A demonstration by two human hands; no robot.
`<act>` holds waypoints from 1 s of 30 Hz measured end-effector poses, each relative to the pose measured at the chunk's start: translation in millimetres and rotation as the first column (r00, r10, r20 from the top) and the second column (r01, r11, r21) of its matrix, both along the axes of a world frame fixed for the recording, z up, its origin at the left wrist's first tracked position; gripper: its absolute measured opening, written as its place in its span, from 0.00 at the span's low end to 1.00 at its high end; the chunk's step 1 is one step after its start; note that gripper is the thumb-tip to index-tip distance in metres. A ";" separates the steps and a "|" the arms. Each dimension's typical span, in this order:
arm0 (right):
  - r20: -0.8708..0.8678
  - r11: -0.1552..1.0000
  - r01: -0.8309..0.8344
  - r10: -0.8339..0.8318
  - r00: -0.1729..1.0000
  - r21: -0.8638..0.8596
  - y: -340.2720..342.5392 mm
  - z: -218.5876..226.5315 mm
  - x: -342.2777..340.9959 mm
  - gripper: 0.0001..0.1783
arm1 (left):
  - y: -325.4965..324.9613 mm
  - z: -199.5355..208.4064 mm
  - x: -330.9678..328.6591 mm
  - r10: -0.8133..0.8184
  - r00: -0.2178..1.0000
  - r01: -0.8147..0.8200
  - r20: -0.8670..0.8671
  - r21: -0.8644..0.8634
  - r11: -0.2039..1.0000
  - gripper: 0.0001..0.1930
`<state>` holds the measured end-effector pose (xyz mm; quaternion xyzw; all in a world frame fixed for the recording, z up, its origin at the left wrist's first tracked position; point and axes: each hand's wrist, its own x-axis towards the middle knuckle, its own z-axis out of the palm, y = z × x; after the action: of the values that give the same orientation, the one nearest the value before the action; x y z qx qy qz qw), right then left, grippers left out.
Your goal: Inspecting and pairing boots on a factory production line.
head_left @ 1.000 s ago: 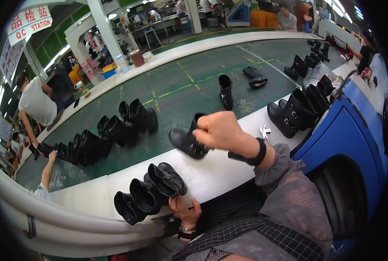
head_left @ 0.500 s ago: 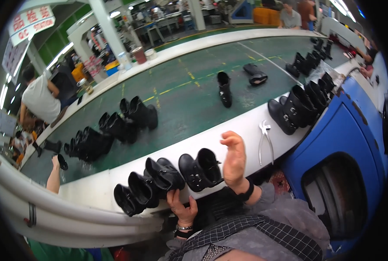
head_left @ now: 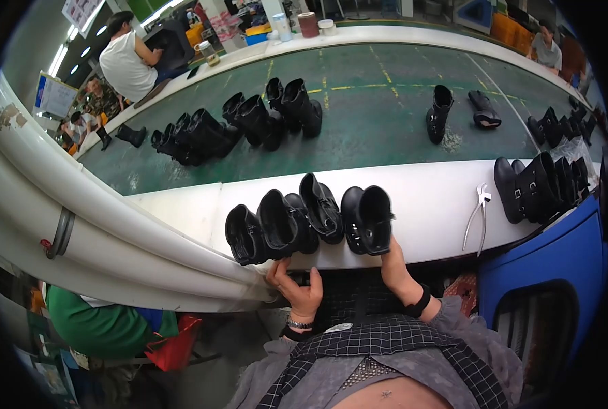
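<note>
Several black ankle boots stand in a row on the white ledge in front of me. At the row's right end is a buckled black boot (head_left: 375, 221); my right hand (head_left: 397, 276) is against its right side, with the fingers hidden behind it. My left hand (head_left: 300, 293) is at the ledge's near edge, fingers stretched out with the tips by the base of another black boot (head_left: 278, 223). Its thumb stands apart, and nothing shows in its palm. Beside that boot is a strapped boot (head_left: 322, 208).
Metal pincers (head_left: 480, 217) lie on the white ledge (head_left: 433, 204), right of my hands. More black boots (head_left: 530, 187) stand beyond them. Across the green belt (head_left: 358, 129) are further boots. A blue machine (head_left: 549, 242) borders the right, a curved white housing (head_left: 113, 225) the left.
My right hand has gone from raised and open, right of the row, to the side of the end boot. My left hand stays low by the boots. The view has turned.
</note>
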<state>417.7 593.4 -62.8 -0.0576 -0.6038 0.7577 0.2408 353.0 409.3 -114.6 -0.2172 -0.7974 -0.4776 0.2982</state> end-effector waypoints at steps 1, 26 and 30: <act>0.014 0.997 0.016 -0.017 1.000 0.069 1.2 0.2 -1.7 0.27 | 0.4 1.1 -1.9 -0.007 1.000 0.007 0.001 0.002 1.000 0.30; 0.454 0.871 -0.220 -0.004 0.891 0.439 153.2 51.0 -43.4 0.46 | 27.5 -3.7 -11.4 -0.149 0.979 0.130 0.137 0.143 0.981 0.13; 0.286 0.751 0.185 -0.449 0.847 0.634 256.2 30.6 -67.9 0.40 | 44.3 2.5 -19.7 -0.125 0.985 0.108 0.115 0.146 0.983 0.06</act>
<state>349.8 849.6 -32.2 -0.2469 -0.8242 0.4503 0.2387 333.2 453.5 -112.0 -0.2122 -0.7651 -0.5611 0.2340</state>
